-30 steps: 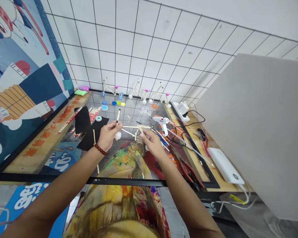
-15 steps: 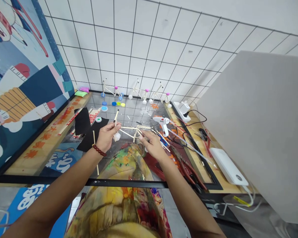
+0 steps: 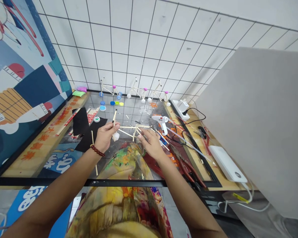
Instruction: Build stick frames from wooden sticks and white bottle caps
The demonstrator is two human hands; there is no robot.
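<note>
My left hand (image 3: 104,135) is closed on the front of a wooden stick frame (image 3: 129,130), pinching an upright stick with a black tip just above a white cap wheel (image 3: 116,136). My right hand (image 3: 149,141) pinches the rear end of the same frame, fingers curled round its thin sticks. The frame is lifted a little above the glass-topped table (image 3: 52,145). A red bead bracelet (image 3: 97,150) circles my left wrist.
A white glue gun (image 3: 161,121) stands right of my hands, with red pliers (image 3: 188,170), cables and a white power bank (image 3: 224,163) further right. Three finished stick models (image 3: 136,92) and coloured caps (image 3: 113,103) line the tiled wall. Black sheets (image 3: 82,121) lie left. A grey board (image 3: 258,125) rises on the right.
Both hands and the stick frame have stayed together and shifted slightly. The view has tilted a little, so everything sits slightly higher and left.
</note>
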